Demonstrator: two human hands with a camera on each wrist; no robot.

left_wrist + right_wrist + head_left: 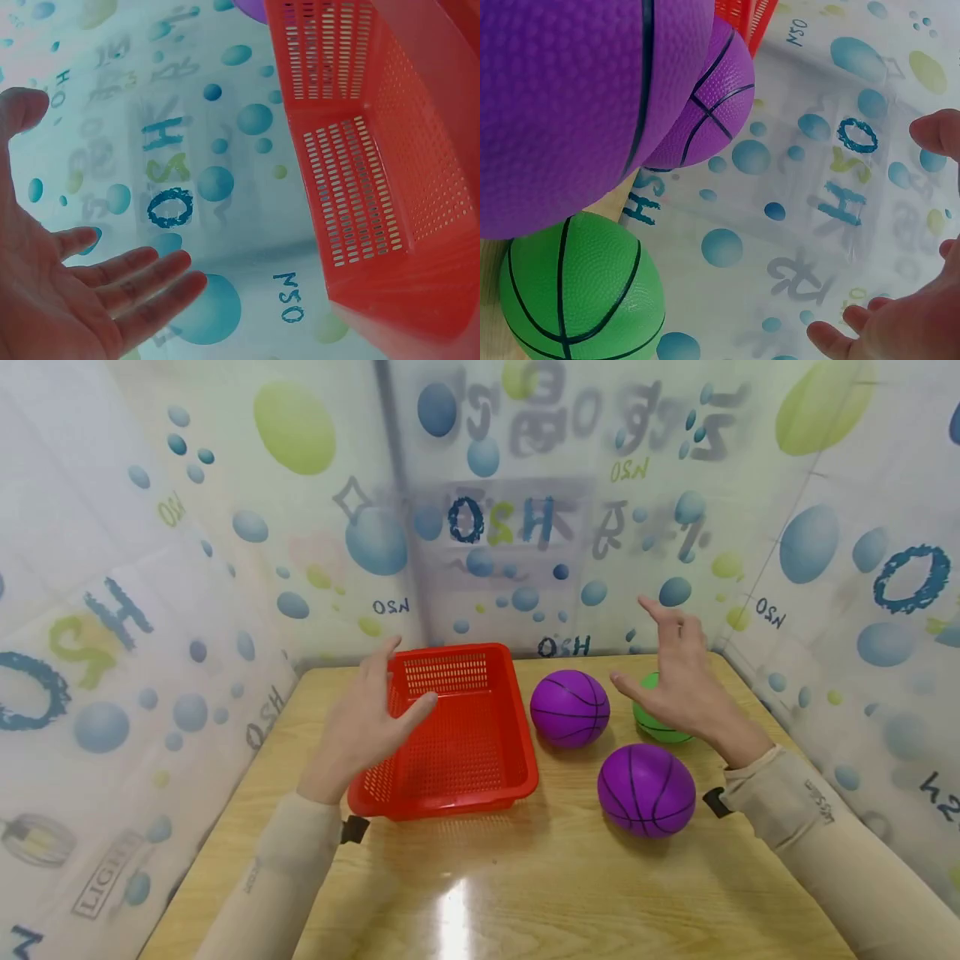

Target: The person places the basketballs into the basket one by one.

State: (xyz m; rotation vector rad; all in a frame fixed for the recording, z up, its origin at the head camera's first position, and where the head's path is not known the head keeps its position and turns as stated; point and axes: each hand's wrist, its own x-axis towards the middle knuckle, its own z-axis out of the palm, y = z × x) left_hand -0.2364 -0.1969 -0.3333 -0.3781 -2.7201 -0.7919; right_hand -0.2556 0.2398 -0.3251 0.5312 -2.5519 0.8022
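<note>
My left hand point(360, 724) hovers over the left side of a red plastic basket point(525, 752), fingers extended and thumb apart, holding nothing. The left wrist view shows that palm point(52, 307) beside the basket's slotted wall point(349, 195). Above the right part of the table, my right hand point(678, 681) is raised with spread, slightly bent fingers and nothing in them. Behind it a green ball point(645, 720) is partly hidden. A purple basketball point(570, 708) stands beside the basket, and another purple ball point(647, 791) lies nearer to me. In the right wrist view the green ball point(585, 292) shows more fully.
The wooden table point(480, 893) carries the basket and balls. Printed sheets with blue and green dots point(525, 597) enclose it at the back and on both sides. Dark straps point(355, 829) sit at both wrists.
</note>
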